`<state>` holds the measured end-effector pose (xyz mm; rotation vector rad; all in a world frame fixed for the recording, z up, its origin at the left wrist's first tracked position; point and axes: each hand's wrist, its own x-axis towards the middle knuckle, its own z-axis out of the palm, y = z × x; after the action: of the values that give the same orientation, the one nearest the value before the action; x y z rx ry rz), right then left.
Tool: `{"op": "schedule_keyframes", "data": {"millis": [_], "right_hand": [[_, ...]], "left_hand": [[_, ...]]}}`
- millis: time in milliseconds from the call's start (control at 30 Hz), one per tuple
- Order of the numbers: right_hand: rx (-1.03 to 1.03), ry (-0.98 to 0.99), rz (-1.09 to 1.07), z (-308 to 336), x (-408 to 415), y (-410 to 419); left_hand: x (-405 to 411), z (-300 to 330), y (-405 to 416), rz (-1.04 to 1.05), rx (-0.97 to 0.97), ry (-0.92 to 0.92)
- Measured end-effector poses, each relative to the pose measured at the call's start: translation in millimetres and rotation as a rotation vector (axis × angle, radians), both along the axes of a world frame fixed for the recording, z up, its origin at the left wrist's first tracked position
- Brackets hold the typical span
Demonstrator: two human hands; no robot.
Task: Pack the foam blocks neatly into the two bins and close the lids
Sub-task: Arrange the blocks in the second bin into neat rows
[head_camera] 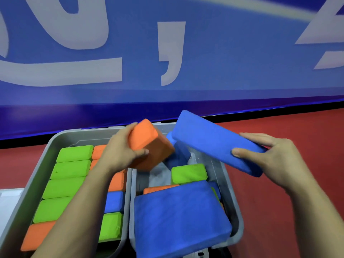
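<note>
Two grey bins stand side by side on a red floor. The left bin (55, 138) is packed with rows of green, orange and blue foam blocks standing on edge. The right bin (230, 190) holds a large blue block (180, 215) lying tilted across its near end, a green block (189, 173) and an orange block (160, 189) partly under it. My left hand (119, 151) grips an orange block (149, 144) above the wall between the bins. My right hand (268, 155) holds a long blue block (214, 140) tilted over the right bin's far end.
A blue banner with big white letters (167, 53) stands upright just behind the bins. Red floor (297, 183) spreads to the right. A white surface (9, 203) shows at the left edge beside the left bin. No lid can be made out.
</note>
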<state>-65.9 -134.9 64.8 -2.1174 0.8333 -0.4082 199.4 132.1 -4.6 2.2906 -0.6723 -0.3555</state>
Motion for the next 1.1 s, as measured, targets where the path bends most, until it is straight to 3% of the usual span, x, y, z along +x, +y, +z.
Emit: {"op": "schedule_keyframes", "data": {"millis": [133,233,333,567,767,900,967,1033,1100], "right_hand": [[-0.026,0.123,0.263,-7.1,-3.4,14.5],[-0.084,0.182,0.515,-26.0,9.9,38.2],[-0.083,0.120,0.661,-33.7,19.2,62.1],[-0.125,0.054,0.760,-61.6,35.5,88.1],[-0.010,-0.034,0.816,-84.0,47.9,112.2],[0.114,-0.049,0.800,-84.6,58.4,124.7],[0.322,-0.044,0.732,-72.7,57.3,113.9],[0.526,-0.099,0.516,-66.6,59.1,91.3],[0.502,-0.120,0.244,-82.0,66.5,57.6]], "left_hand": [[9.6,13.0,8.2,0.181,-0.232,-0.079],[7.1,12.3,9.8,0.236,-0.265,-0.085],[0.6,13.4,7.0,0.218,-0.271,-0.082],[-2.3,31.3,7.5,0.112,-0.199,-0.107],[-16.1,41.6,-10.3,0.110,-0.205,-0.140],[-40.5,21.4,-26.0,0.092,-0.199,-0.114],[-54.5,11.7,-31.9,0.120,-0.148,-0.168],[-63.2,5.9,-35.4,0.145,-0.129,-0.221],[-63.6,2.9,-37.8,0.144,-0.131,-0.245]]}}
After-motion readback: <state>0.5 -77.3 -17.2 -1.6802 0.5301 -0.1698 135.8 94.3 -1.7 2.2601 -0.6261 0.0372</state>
